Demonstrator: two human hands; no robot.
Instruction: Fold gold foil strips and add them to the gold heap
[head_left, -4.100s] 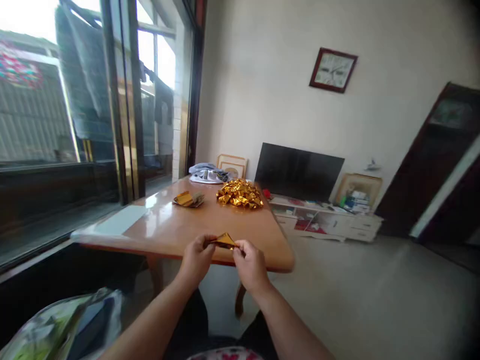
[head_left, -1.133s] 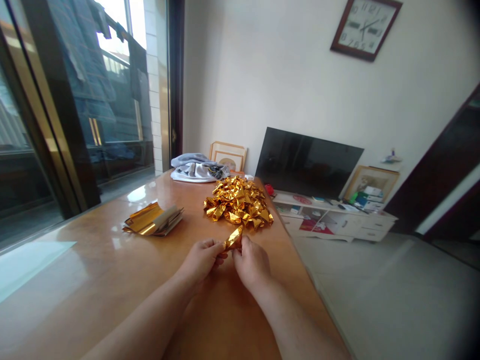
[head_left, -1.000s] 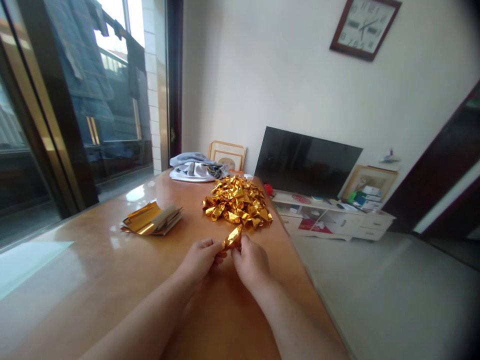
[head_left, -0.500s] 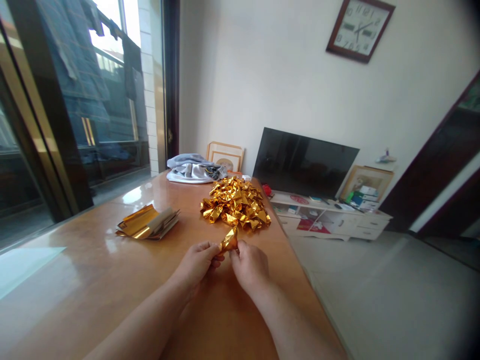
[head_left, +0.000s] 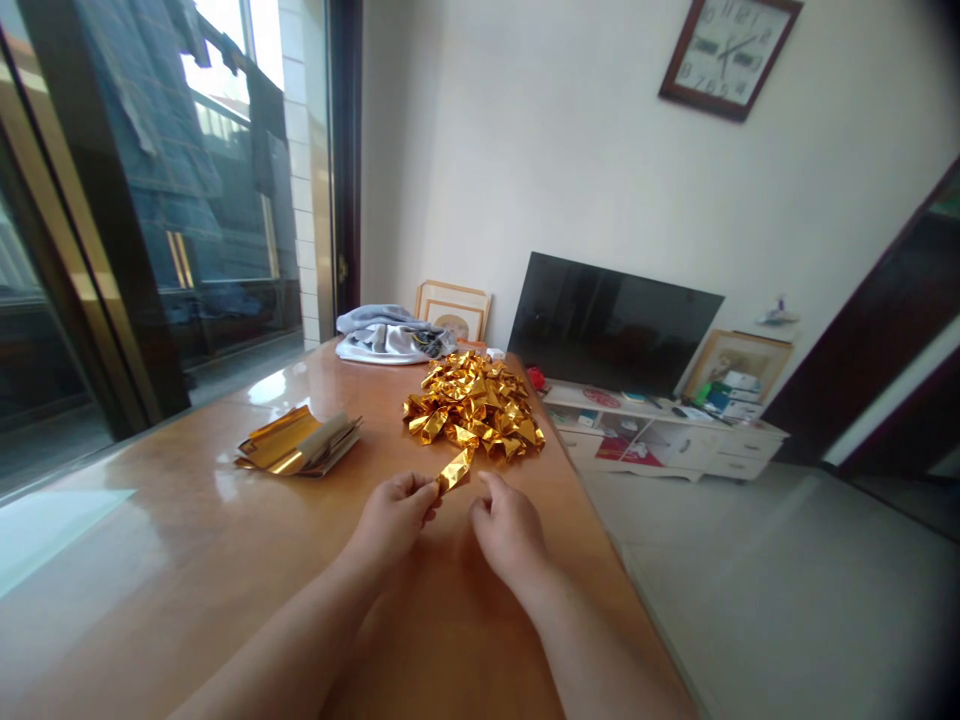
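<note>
**Gold foil strip clamped in your left hand**
Your pinch keeps the strip up off the wooden bench, its free end exposed. Your right hand sits open and apart, just beside it. The heap of folded foil pieces lies ahead, and the stack of foil sheets lies to your left, both within reach.

Right hand, foil strip apart; foil heap beyond.

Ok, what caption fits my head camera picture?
Left hand holds a folded gold foil strip near a gold foil heap.
</note>
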